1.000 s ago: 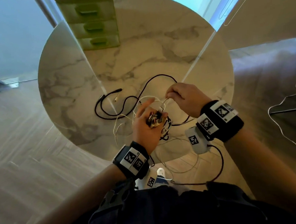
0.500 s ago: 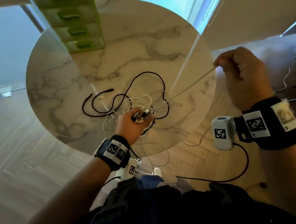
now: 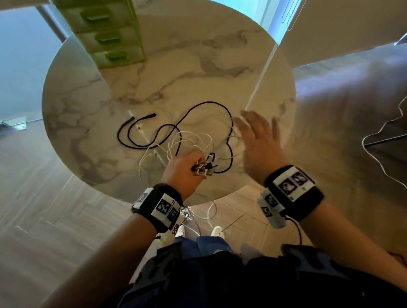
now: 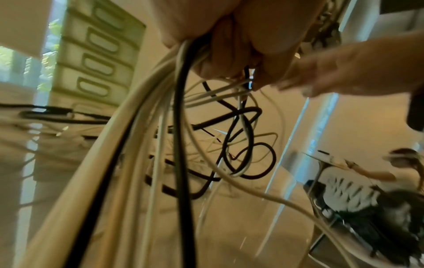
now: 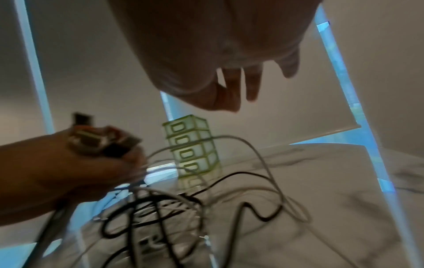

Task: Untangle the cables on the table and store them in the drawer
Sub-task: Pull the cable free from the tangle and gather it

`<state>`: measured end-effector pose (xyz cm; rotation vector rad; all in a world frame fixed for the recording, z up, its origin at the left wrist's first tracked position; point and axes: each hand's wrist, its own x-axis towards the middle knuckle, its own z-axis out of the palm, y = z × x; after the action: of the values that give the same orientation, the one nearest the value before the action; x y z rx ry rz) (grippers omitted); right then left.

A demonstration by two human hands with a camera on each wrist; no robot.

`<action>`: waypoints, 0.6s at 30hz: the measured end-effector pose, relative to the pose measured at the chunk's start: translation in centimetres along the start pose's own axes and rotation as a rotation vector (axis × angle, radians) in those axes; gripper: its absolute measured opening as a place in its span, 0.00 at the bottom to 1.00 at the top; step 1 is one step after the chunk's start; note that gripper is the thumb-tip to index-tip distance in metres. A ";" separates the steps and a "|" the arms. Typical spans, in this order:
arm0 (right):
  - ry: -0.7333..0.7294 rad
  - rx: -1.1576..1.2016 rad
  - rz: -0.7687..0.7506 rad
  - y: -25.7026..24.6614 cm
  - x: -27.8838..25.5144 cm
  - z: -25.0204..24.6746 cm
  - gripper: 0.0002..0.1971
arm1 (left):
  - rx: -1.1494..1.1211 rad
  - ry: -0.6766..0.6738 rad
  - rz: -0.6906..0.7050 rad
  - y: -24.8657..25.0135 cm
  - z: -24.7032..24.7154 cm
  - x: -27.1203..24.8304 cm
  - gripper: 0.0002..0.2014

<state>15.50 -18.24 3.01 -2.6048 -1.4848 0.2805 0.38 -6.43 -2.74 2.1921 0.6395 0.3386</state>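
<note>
The round marble-patterned bench (image 3: 192,66) fills most of the head view, standing on a wood-plank floor (image 3: 29,212), with pale walls and strips of bright window behind. At about 11 o'clock on the bench stands the green drawer unit (image 3: 109,28), a stack of small drawers, all of which look shut (so storage is still some way off).

Nearer the person, around 6 o'clock on the bench, lies the tangle: a black cable (image 3: 191,121) looping out toward 9 o'clock, and thin white cables (image 3: 173,146) threaded through it, some trailing off the near edge toward the floor.

The left hand (image 3: 182,171) is closed round a bundle of strands and gathered plug ends (image 3: 204,169), held just above the bench; the left wrist view shows white and black cords running out of the fist. The right hand (image 3: 261,145) hovers at about 3 o'clock of the tangle, fingers spread and holding nothing, blurred.

By my judgement the untangling step is in hand. The next move calls for the right hand to pinch one strand near the fist and draw it clear of the loops without tightening them.
</note>
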 end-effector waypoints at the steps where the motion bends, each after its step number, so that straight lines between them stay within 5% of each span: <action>1: -0.003 -0.026 -0.096 -1.2 0.1 0.2 0.40 | 0.038 -0.034 0.044 0.2 0.2 0.0 0.08; 4: -0.155 -0.098 -0.298 -3.1 0.8 0.9 0.28 | 0.101 -0.074 0.112 0.7 0.4 0.1 0.12; 6: -0.274 -0.085 -0.282 -3.0 1.3 0.8 0.16 | 0.109 -0.075 0.158 0.5 0.6 0.3 0.11; 9: -0.302 -0.018 -0.268 -2.9 1.8 0.5 0.13 | 0.112 -0.080 0.166 -0.1 0.9 0.3 0.07; 13: -0.107 0.146 -0.234 -1.5 1.2 0.7 0.12 | 0.141 -0.115 0.205 0.1 0.7 0.9 0.13; 18: 0.376 0.470 0.011 1.9 -0.7 -2.1 0.08 | 0.300 -0.279 0.053 -1.6 0.6 0.5 0.09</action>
<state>17.21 -19.86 4.68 -2.1452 -1.1173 0.1111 0.58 -5.69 -4.35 2.4854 0.5028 -0.0423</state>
